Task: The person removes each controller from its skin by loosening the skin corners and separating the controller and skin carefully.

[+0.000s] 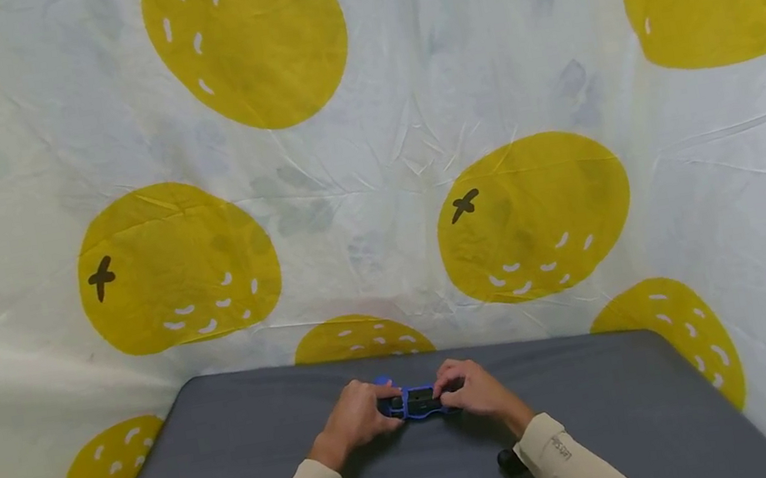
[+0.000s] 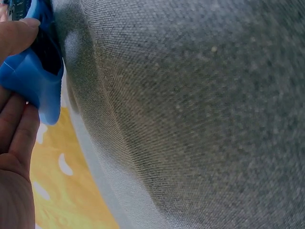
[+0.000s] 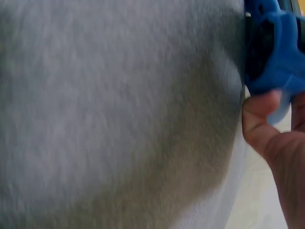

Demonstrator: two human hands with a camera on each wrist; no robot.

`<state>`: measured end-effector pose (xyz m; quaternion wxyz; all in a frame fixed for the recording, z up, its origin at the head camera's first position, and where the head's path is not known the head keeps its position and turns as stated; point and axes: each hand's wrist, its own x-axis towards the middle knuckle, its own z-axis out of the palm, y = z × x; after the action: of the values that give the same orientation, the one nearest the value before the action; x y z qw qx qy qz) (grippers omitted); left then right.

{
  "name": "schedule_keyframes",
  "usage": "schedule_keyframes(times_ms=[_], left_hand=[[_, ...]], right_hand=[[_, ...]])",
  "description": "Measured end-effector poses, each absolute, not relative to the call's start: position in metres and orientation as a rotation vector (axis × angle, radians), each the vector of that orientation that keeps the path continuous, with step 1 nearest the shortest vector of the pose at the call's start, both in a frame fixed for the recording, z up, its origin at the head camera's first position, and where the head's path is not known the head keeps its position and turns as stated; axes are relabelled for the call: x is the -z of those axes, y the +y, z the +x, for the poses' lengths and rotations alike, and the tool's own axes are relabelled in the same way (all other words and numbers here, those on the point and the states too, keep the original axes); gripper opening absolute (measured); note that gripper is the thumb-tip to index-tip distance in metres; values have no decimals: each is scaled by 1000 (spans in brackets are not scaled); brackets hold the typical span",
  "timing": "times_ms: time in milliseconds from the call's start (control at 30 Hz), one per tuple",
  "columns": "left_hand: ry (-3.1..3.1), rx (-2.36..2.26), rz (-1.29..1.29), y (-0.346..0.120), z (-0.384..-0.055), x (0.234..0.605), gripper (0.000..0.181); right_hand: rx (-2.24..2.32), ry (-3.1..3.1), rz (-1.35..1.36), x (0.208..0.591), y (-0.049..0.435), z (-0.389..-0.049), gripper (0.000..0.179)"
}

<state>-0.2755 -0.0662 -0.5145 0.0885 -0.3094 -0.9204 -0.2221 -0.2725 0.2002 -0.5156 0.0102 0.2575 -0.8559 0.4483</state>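
Note:
A black device [image 1: 420,396] sits in a blue rubbery cover [image 1: 423,415] between the two hands, close over the grey surface. My left hand [image 1: 356,414] grips its left end. In the left wrist view the thumb [image 2: 16,37] lies on the cover's edge, with the fingers [image 2: 19,126] behind it. At the other end, my right hand [image 1: 480,389] pinches the cover with thumb and fingers. The right wrist view has the thumb [image 3: 261,114] against the lower part of the blue cover [image 3: 281,62], which has openings with black inside.
The grey cloth-covered table [image 1: 238,466] extends around both hands. Behind it hangs a white sheet [image 1: 370,250] with large yellow fruit prints. Small black objects [image 1: 510,461] show beside both sleeve cuffs.

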Motion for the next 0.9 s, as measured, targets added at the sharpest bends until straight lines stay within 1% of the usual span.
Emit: schedule_keyframes(times_ms=[167,233,333,467,567,733,900], left_hand=[[-2763,647,-906,-67,-275,515,42],[-2771,652,-902,-67,-275,515,42],[-2772,668,-895,-65,-274,515,42],[-2779,673,-894,-64,-273,515,43],[-2781,667,-902,-64,-272,516,44],[-2777,679,-901,-65,-272,516,44],[-2777,686,-915,-67,-274,515,44]], right_hand=[[-1385,-2708,862,517,206,-275,14],[-1396,-2678,888,518,207,-275,11],[-1403,-2641,858,518,206,-273,5],[-1385,-2624,738,520,200,-270,15],[-1373,-2620,679,522,197,-267,16],[-1416,-2596,763,521,198,-267,6],[-1373,-2639,838,517,203,-269,14]])
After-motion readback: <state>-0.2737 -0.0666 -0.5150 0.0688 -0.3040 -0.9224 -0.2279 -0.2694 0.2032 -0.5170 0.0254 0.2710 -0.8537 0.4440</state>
